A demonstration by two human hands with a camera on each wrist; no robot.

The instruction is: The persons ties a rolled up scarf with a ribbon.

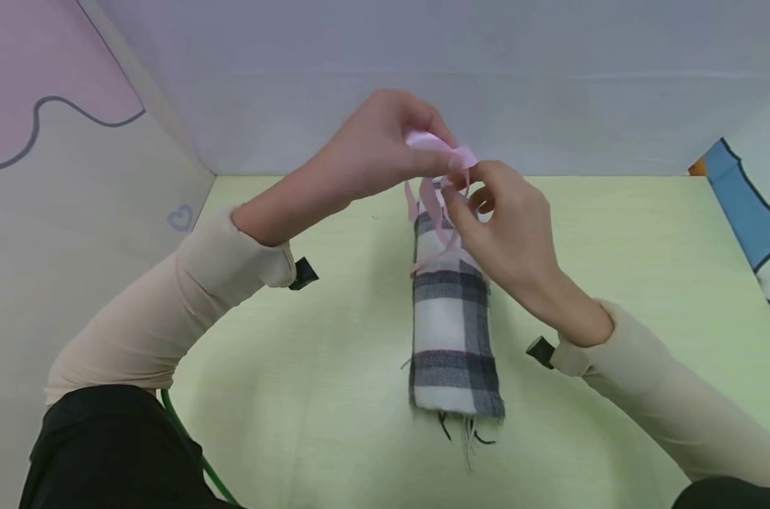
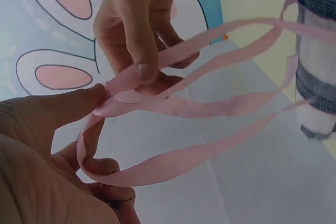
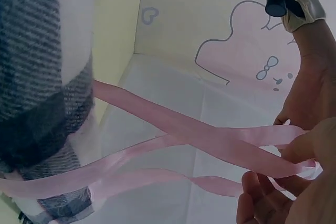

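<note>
A rolled plaid scarf [image 1: 451, 325] in white, grey and black lies lengthwise on the light green table [image 1: 334, 367]. A pink ribbon [image 1: 445, 159] runs around the roll's far part and rises in loops above it. My left hand [image 1: 385, 145] pinches a loop of the ribbon [image 2: 173, 108] between thumb and fingers. My right hand [image 1: 496, 219] pinches the ribbon [image 3: 226, 145] just beside it, above the scarf [image 3: 42, 77]. Both hands are held off the table, fingertips nearly touching. The scarf [image 2: 315, 51] shows at the right edge of the left wrist view.
Pale walls enclose the table: a plain one behind [image 1: 486, 78], a pink cartoon panel [image 1: 47, 78] at left, a blue-and-white one [image 1: 750, 191] at right. A green cable [image 1: 190, 438] hangs near my left elbow. Fringe [image 1: 467, 435] sticks out of the scarf's near end.
</note>
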